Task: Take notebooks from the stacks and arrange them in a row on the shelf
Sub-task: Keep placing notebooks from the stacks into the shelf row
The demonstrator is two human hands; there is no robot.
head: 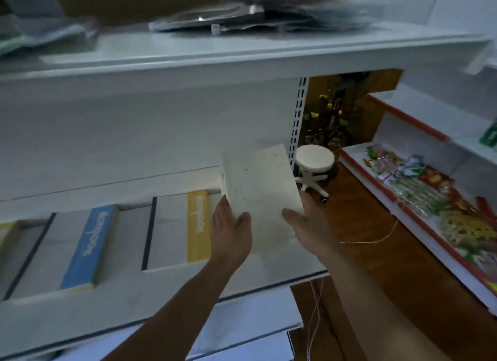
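I hold a white notebook (262, 188) with small dots, tilted, above the right end of the white shelf (161, 290). My left hand (231, 231) grips its left edge with the thumb on the cover. My right hand (309, 223) grips its lower right edge, thumb on top. On the shelf lie notebooks in a row: one with a yellow band (197, 226) just left of my left hand, one with a blue band (88, 247) further left, and another partly cut off at the far left (10, 242).
An upper shelf (242, 56) overhangs, carrying plastic-wrapped items (228, 19). A white stool (314, 161) stands on the brown floor at right. A red-edged rack (403, 199) with snack packets runs along the right. Thin wires (314, 312) hang below the shelf edge.
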